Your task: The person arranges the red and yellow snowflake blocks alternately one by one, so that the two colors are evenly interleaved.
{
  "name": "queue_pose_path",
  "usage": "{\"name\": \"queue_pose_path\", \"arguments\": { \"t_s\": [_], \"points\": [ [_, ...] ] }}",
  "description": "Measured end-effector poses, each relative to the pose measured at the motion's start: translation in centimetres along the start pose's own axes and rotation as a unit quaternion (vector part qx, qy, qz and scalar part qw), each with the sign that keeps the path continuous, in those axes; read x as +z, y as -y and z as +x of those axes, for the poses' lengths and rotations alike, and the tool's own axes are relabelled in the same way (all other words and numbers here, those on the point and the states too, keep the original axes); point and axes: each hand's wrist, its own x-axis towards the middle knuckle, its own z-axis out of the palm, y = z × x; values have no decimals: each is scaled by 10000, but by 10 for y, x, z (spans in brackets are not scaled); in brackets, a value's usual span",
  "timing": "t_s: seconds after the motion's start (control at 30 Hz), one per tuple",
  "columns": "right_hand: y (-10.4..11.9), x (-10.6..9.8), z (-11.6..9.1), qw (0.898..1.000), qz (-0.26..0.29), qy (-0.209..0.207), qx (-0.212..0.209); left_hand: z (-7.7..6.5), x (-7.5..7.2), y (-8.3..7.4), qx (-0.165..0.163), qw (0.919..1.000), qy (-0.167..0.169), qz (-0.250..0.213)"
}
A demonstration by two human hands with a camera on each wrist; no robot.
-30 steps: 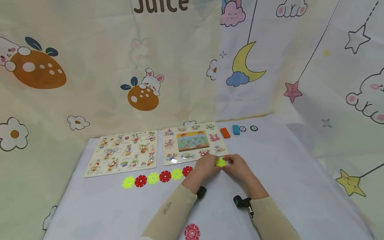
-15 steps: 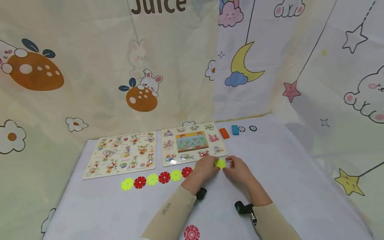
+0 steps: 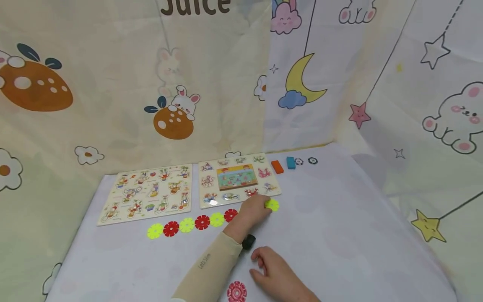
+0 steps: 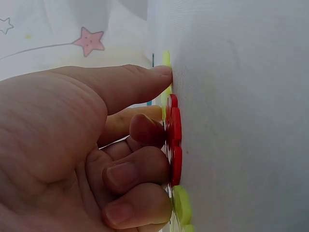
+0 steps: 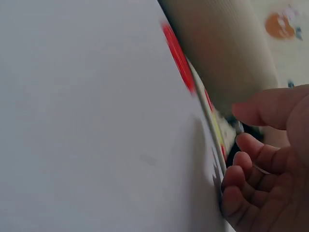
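Several flower-shaped interlocking discs lie in a row, among them a yellow-green disc (image 3: 155,230) at the left end and a red disc (image 3: 171,228) beside it. At the row's right end my left hand (image 3: 254,209) pinches a yellow-green interlocking disc (image 3: 272,205) flat on the table, thumb and index finger at its edge. The left wrist view shows its other fingers curled above red discs (image 4: 176,164). My right hand (image 3: 277,272) is loosely curled, holding nothing, to the right of a lone pinkish-red disc (image 3: 237,291) near the front. My left hand and forearm hide part of the row.
Two picture puzzle boards, a left one (image 3: 145,195) and a right one (image 3: 211,203), lie behind the row. An orange block (image 3: 277,167), a blue block (image 3: 291,162) and two small black-and-white rings (image 3: 312,160) are at the back right. A printed curtain (image 3: 226,105) hangs behind.
My right hand has let go of the right-end yellow-green disc and moved back toward the front, near the lone pinkish-red disc. The left hand stays at the row's end.
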Motion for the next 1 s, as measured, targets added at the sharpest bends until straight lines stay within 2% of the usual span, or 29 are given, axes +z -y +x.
{"name": "queue_pose_path", "arguments": {
  "t_s": [0.1,0.2,0.3,0.43,0.6,0.7,0.8,0.9,1.0],
  "points": [
    [15,17,-7,9954,-310,894,139,-1,-2,0,-55,10000,18,-72],
    [25,28,-7,9860,-1020,1307,182,-2,-3,-1,-106,9999,15,-104],
    [29,33,-6,9804,-1536,1234,-17,-2,-3,-2,-135,9998,20,-109],
    [31,36,-7,9806,-1639,1046,-234,-3,-3,-3,-152,9998,46,-102],
    [36,36,-4,9800,-1658,1100,-4,-3,-3,-4,-187,9998,62,-62],
    [37,35,-2,9813,-1563,1122,102,-3,-3,-4,-194,9998,72,-67],
    [37,33,-1,9852,-1187,1174,377,-4,-3,-4,-208,9997,95,-120],
    [35,29,-2,9896,-494,1203,613,-4,-3,-4,-199,9996,119,-166],
    [31,19,-3,9895,277,1252,666,-3,-2,-3,-183,9996,125,-186]
  ]
}}
